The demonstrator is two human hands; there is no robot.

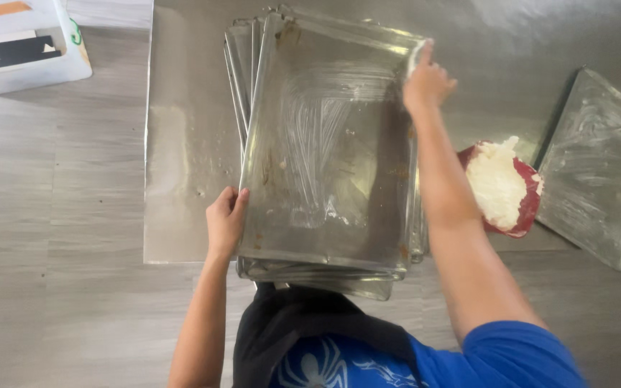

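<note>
Holding on: the left hand [226, 219] pinches the near left edge of the top baking tray [328, 151], fingers closed on its rim. That tray sits on a stack of trays [242, 79] on the metal table [181, 144], its long side running away from the person. Far across it, the right hand [425, 82] presses fingertips on the far right corner (greasy smears show). White fat on a red plate [522, 215] lies to the right.

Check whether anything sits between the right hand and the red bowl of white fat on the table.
Nothing visible does. The right hand rests on the far right corner of the top baking tray; the red bowl stands beside the stack on bare steel table, with only the person's own forearm alongside it.
</note>
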